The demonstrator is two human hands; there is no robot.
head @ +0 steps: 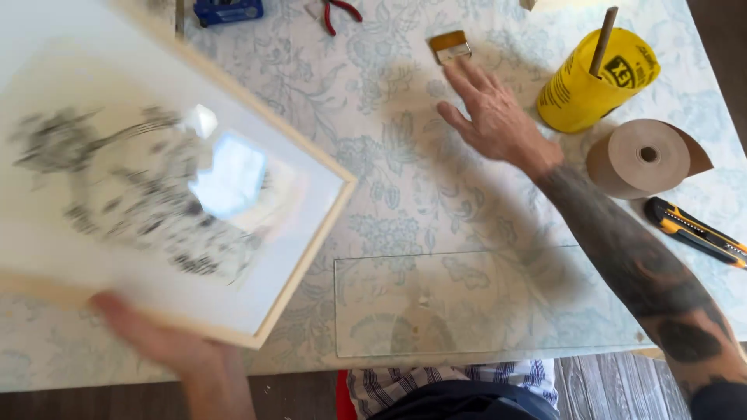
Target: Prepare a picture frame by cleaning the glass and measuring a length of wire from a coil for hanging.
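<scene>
One pale wood-framed black-ink drawing (156,187), blurred, glass glaring, held by left hand (167,342).

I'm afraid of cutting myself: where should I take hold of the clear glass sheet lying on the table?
Probably by the near long edge of the glass sheet: it lies flat by the table's front edge, so fingers could come from the person's side and lift there.

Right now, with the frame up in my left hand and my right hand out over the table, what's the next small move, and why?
Probably bring the right hand back to steady the wooden picture frame. Only the left hand grips it, at the near edge, tilted and blurred, with a loose glass pane lying on the table just beside it.
</scene>
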